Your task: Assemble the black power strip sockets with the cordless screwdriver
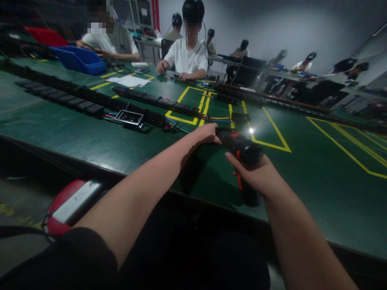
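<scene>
My right hand (256, 174) is wrapped around the grip of a black and orange cordless drill (240, 146), whose front end points away from me toward my left hand. My left hand (208, 132) reaches across to the drill's front end, bent at the wrist. Its fingers are hidden behind the tool, so what they touch does not show. Just beyond, coloured wires (179, 125) run from a strip of black socket modules (154, 119) toward my left hand. A silver-framed module (130, 117) sits in that strip.
More black socket strips (151, 98) lie across the green table (90, 143), marked with yellow tape. A blue bin (77, 60) and white papers (128, 80) are farther back. Co-workers sit opposite. A phone (77, 200) rests on a red stool (59, 227) below the edge.
</scene>
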`<state>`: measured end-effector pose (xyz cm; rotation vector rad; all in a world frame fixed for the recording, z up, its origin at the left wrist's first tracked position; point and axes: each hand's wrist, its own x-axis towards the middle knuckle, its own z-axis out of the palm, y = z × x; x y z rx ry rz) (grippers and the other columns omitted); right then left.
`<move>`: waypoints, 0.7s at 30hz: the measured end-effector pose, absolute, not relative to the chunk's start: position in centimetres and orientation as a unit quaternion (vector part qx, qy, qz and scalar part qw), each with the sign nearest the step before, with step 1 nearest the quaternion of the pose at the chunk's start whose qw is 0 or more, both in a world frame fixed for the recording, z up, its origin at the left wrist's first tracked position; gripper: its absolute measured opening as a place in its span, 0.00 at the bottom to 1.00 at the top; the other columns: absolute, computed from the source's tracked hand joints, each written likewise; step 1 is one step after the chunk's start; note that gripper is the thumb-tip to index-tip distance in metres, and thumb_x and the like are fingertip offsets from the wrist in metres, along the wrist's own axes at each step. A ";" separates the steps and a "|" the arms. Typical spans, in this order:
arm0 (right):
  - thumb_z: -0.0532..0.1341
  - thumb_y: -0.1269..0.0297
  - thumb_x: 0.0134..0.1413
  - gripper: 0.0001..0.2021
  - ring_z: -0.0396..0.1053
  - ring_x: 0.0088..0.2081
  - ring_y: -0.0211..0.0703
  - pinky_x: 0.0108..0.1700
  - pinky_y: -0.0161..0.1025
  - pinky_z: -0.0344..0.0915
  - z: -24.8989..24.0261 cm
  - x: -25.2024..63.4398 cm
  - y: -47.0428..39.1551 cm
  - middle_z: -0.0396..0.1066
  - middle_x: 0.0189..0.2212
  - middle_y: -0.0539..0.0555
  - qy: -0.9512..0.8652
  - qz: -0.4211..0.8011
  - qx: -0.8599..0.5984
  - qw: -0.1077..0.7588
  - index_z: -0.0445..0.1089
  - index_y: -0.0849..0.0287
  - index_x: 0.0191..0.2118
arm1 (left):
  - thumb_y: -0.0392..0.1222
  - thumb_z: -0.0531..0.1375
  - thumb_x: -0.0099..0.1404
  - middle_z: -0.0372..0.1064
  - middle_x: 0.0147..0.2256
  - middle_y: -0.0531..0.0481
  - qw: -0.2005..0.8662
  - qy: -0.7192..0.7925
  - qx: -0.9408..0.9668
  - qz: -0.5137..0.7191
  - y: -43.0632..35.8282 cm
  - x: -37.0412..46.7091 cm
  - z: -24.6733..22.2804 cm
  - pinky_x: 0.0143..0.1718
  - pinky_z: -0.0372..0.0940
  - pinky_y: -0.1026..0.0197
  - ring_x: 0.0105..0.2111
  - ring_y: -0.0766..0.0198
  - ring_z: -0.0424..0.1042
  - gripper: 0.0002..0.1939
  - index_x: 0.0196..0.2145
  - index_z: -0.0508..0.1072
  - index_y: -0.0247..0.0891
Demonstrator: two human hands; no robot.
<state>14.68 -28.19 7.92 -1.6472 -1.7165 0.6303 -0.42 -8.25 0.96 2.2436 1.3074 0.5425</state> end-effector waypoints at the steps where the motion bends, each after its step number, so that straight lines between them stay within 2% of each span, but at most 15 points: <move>1: 0.68 0.48 0.55 0.32 0.77 0.31 0.52 0.35 0.49 0.75 8.0 14.6 -28.3 0.80 0.36 0.58 -0.675 0.215 -0.628 0.322 0.69 0.56 0.62 | 0.59 0.70 0.55 0.79 0.48 0.37 0.223 0.477 0.826 0.201 -8.4 -0.5 0.8 0.49 0.70 0.51 0.48 0.43 0.78 0.34 0.53 0.74 0.37; 4: 0.67 0.51 0.56 0.35 0.79 0.43 0.60 0.44 0.54 0.74 8.1 14.5 -28.7 0.80 0.44 0.61 -0.723 0.154 -0.622 0.256 0.65 0.54 0.68 | 0.57 0.67 0.59 0.80 0.48 0.38 0.159 0.478 0.840 0.203 -8.8 -0.6 0.5 0.47 0.70 0.52 0.48 0.43 0.78 0.30 0.54 0.73 0.40; 6: 0.68 0.54 0.56 0.37 0.79 0.46 0.62 0.46 0.54 0.74 8.2 14.3 -29.0 0.80 0.46 0.61 -0.744 0.140 -0.617 0.214 0.62 0.53 0.70 | 0.55 0.66 0.61 0.80 0.48 0.39 0.135 0.478 0.846 0.195 -9.0 -0.7 0.4 0.47 0.69 0.52 0.49 0.44 0.79 0.28 0.55 0.72 0.41; 14: 0.63 0.68 0.53 0.42 0.79 0.47 0.63 0.47 0.54 0.73 8.3 14.0 -29.3 0.80 0.47 0.63 -0.764 0.132 -0.613 0.155 0.55 0.55 0.74 | 0.54 0.61 0.66 0.79 0.48 0.36 0.104 0.477 0.857 0.167 -9.6 -0.6 1.3 0.46 0.69 0.52 0.49 0.44 0.79 0.26 0.57 0.69 0.37; 21: 0.63 0.66 0.51 0.43 0.80 0.45 0.63 0.47 0.55 0.73 8.6 14.8 -29.5 0.80 0.45 0.63 -0.764 0.177 -0.594 0.179 0.53 0.57 0.74 | 0.53 0.59 0.68 0.79 0.50 0.37 0.067 0.486 0.853 0.177 -10.8 -0.8 1.7 0.50 0.68 0.52 0.51 0.45 0.78 0.24 0.57 0.69 0.38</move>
